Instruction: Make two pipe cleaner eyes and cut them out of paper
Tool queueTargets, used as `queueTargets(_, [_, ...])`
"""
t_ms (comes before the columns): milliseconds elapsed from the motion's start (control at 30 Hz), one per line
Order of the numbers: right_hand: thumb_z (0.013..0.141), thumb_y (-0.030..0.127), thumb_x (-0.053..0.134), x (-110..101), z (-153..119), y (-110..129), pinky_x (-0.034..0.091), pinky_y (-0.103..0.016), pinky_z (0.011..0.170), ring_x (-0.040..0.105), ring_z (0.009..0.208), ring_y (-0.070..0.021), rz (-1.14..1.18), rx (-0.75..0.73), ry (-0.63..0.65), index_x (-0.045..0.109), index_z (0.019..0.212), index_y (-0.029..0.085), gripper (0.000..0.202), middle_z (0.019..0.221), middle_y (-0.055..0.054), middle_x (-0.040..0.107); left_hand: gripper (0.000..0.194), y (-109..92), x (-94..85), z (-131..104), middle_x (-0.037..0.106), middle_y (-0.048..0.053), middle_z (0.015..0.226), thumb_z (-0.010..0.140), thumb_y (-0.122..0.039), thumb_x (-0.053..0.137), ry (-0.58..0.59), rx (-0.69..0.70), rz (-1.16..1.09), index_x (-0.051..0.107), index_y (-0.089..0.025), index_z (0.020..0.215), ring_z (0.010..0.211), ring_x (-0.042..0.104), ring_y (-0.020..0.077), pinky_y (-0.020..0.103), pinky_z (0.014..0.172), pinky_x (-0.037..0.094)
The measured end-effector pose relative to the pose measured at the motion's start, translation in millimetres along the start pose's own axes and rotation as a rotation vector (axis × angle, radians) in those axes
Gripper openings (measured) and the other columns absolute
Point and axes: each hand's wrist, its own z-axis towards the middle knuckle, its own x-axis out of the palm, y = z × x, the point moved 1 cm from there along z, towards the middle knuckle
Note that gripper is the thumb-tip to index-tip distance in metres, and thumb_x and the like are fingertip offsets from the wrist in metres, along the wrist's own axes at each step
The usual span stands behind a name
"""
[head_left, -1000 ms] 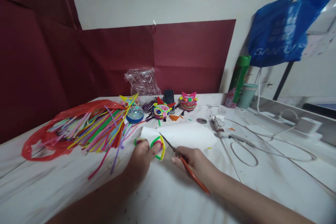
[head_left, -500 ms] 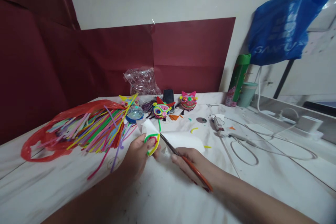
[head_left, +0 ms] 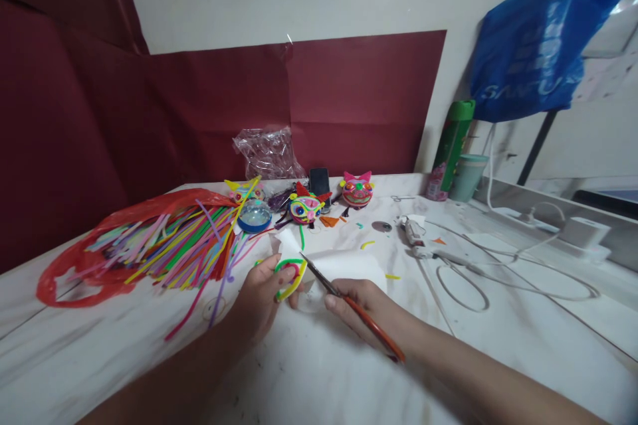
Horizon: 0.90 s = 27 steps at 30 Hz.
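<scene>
My left hand [head_left: 264,289] is closed on a small craft piece [head_left: 291,277] edged with green and yellow strips, pink inside, with white paper [head_left: 289,243] behind it. My right hand [head_left: 356,305] grips orange-handled scissors [head_left: 371,324], their tips close to the top edge of the piece. Whether the blades touch the paper is hard to tell. Beyond the hands sit a colourful round figure with red ears [head_left: 305,207] and another with pink ears [head_left: 357,191]. A green strip [head_left: 302,238] lies just behind the paper.
A red plastic bag [head_left: 50,279] holding many coloured strips [head_left: 184,246] lies at the left. A blue-rimmed round container [head_left: 254,216] and a phone [head_left: 319,181] stand further back. White cables [head_left: 463,279], a cup [head_left: 468,178] and a green can [head_left: 452,146] are at the right.
The piece in my left hand has turned and tilted slightly, and the paper behind it has shifted right. The scissor tips have moved a little left.
</scene>
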Motion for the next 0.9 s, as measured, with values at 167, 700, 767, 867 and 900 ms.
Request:
queueTargets(167, [0.084, 0.071, 0.037, -0.6, -3.7, 9.8, 0.022, -0.022, 0.046, 0.028, 0.053, -0.0091, 0.033, 0.026, 0.021, 0.04, 0.069, 0.019, 0.054, 0.06, 0.005, 0.029, 0.022, -0.4, -0.2, 0.1, 0.062, 0.0, 0.055, 0.069, -0.032, 0.069, -0.005, -0.022, -0.029, 0.054, -0.016, 0.072, 0.043, 0.048, 0.0088, 0.022, 0.046, 0.034])
queueTargets(700, [0.083, 0.064, 0.046, 0.3, -0.4, 4.0, 0.023, -0.023, 0.049, 0.028, 0.056, -0.0096, 0.016, 0.032, -0.012, 0.039, 0.065, 0.019, 0.049, 0.061, 0.005, 0.029, 0.023, -1.0, 0.9, -3.1, 0.061, 0.0, 0.055, 0.068, -0.032, 0.069, 0.005, -0.043, 0.01, 0.052, -0.016, 0.07, 0.044, 0.046, 0.0084, 0.022, 0.046, 0.033])
queueTargets(767, [0.082, 0.065, 0.047, -0.6, -0.8, 5.5, 0.022, -0.023, 0.049, 0.027, 0.056, -0.0095, 0.013, 0.04, -0.018, 0.038, 0.063, 0.02, 0.05, 0.06, 0.006, 0.029, 0.024, -2.1, 0.9, -4.0, 0.061, 0.0, 0.056, 0.068, -0.033, 0.069, 0.006, -0.045, 0.009, 0.052, -0.016, 0.07, 0.043, 0.046, 0.0084, 0.022, 0.046, 0.033])
queueTargets(867, [0.08, 0.066, 0.049, -3.7, -1.4, 8.8, 0.022, -0.023, 0.049, 0.028, 0.055, -0.0095, -0.002, 0.062, -0.029, 0.038, 0.062, 0.019, 0.051, 0.059, 0.006, 0.03, 0.023, -3.7, 1.0, -4.1, 0.06, -0.001, 0.055, 0.069, -0.033, 0.069, 0.01, -0.041, 0.01, 0.052, -0.016, 0.071, 0.043, 0.045, 0.0081, 0.022, 0.046, 0.033])
queueTargets(900, [0.08, 0.065, 0.049, -4.9, -1.5, 9.7, 0.023, -0.023, 0.049, 0.029, 0.056, -0.0095, -0.016, 0.065, -0.032, 0.039, 0.063, 0.019, 0.05, 0.059, 0.005, 0.031, 0.024, -4.0, 0.9, -3.6, 0.058, -0.002, 0.053, 0.069, -0.033, 0.07, 0.012, -0.033, 0.006, 0.052, -0.017, 0.069, 0.043, 0.044, 0.0079, 0.022, 0.046, 0.032])
